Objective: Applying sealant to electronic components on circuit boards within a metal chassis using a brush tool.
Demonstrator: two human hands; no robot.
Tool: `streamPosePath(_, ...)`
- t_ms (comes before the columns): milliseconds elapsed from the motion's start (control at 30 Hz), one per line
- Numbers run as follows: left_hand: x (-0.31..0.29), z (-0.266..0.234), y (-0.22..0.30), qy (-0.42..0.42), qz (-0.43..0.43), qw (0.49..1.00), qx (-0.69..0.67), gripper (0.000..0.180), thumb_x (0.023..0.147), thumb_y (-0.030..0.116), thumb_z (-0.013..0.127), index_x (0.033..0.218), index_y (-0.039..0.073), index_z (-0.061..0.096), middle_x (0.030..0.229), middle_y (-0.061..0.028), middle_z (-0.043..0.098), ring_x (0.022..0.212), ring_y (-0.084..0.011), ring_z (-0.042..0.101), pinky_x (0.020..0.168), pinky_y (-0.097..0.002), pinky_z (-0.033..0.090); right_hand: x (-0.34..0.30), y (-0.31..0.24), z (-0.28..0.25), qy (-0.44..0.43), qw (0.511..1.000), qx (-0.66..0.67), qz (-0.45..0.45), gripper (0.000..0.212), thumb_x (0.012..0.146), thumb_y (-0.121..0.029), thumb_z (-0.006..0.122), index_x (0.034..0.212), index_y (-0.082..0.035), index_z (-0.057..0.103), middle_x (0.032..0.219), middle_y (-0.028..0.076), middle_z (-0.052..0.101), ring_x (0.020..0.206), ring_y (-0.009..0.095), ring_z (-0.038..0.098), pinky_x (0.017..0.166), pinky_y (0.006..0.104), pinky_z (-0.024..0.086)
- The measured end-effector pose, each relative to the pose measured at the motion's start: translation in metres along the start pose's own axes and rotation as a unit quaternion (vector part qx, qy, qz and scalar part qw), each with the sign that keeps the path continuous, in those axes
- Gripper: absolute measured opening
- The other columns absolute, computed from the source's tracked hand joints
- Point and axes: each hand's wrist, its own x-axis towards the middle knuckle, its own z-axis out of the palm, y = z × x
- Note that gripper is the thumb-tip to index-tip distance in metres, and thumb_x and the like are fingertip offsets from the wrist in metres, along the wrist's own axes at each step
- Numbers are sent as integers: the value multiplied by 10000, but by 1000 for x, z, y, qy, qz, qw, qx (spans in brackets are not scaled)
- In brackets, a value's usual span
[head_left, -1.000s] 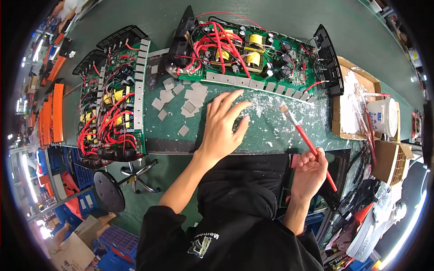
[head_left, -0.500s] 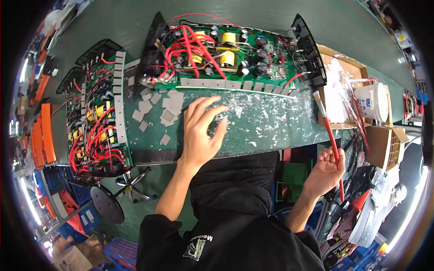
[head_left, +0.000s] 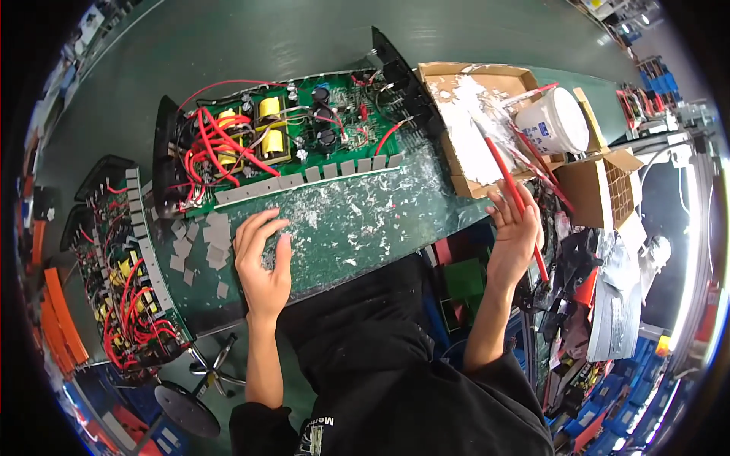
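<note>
My right hand (head_left: 515,239) is closed around the red handle of a brush (head_left: 499,159). The brush's tip reaches over the white paste (head_left: 465,114) in a shallow cardboard box (head_left: 450,157). My left hand (head_left: 262,266) is empty, fingers apart and slightly curled, at the front of the green table (head_left: 342,235). Beyond it lies a green circuit board (head_left: 308,140) with red wires, yellow transformers and black end panels. Grey squares line the metal strip (head_left: 262,188) along its near edge. Loose grey square pads (head_left: 218,235) are scattered left of my left hand.
Another wired circuit board (head_left: 129,277) stands at the table's left. A white tub (head_left: 555,121) leans in the cardboard box, beside another red-handled tool (head_left: 532,94). An open carton with dividers (head_left: 601,190) sits to the right. White smears (head_left: 334,209) spot the tabletop.
My right hand has brought the brush up and forward to the cardboard box; its tip is now over the paste. The view has shifted right, and my left hand stays empty near the board.
</note>
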Motion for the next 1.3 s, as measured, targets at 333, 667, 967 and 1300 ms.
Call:
streamPosePath(333,-2,1,2,6,-9,1000,-3,129,842,47,581,946,-4,637,1075,-122,631,1049,-269,559,951,-365,391,7,8,7,-27,999,1,42,274,968,-133,438,1141,67,510,1029,228,635,822,230,665,720,313,531)
streamPosePath(667,-1,3,2,4,-29,999,-14,131,854,56,572,950,-7,635,1072,-121,631,1048,-256,560,949,-358,392,10,12,10,-8,999,-1,48,233,936,-96,491,1107,59,524,956,199,642,705,178,641,622,272,527)
streamPosePath(967,-1,3,0,8,-24,1000,-10,128,855,56,578,952,-4,634,1061,-121,633,1039,-252,564,940,-352,398,-17,21,-6,108,993,14,46,415,993,-335,386,1176,15,513,556,-14,416,419,49,319,406,208,212)
streamPosePath(1300,-1,2,-1,7,-24,1000,-11,128,854,48,573,953,-8,631,1054,-121,632,1033,-250,566,932,-351,404,-42,28,-22,128,992,-3,17,358,997,-314,344,1008,-14,540,522,19,414,427,97,337,423,236,255)
